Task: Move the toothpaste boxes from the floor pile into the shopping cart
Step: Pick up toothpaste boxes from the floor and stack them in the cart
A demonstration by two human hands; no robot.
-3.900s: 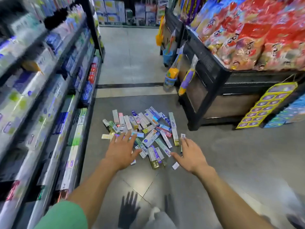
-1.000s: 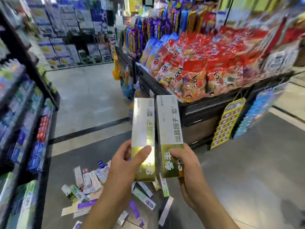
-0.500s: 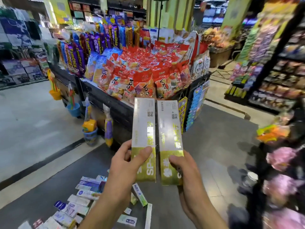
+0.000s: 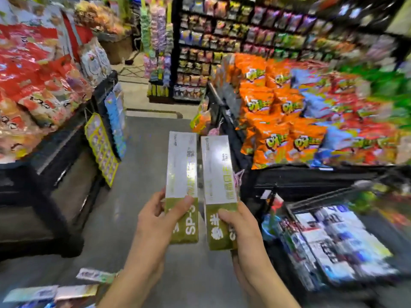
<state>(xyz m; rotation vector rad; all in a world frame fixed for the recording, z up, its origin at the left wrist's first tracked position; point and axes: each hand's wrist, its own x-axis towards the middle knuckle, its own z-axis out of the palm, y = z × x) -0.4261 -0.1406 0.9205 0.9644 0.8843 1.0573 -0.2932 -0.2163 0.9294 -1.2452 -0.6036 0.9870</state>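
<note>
Beside hands (image 4: 155, 221), shopping cart (image 4: 329, 196) under orange snack bags (image 4: 278, 121).

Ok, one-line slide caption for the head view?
Each hand, left and right, holds a toothpaste box beside the loaded cart.

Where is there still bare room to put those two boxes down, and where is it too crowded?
Bare grey floor runs ahead between the red snack display and the orange snack bin. The shopping cart at right already looks packed with boxes. Loose boxes crowd the lower left floor. The left hand and right hand each hold one box.
</note>
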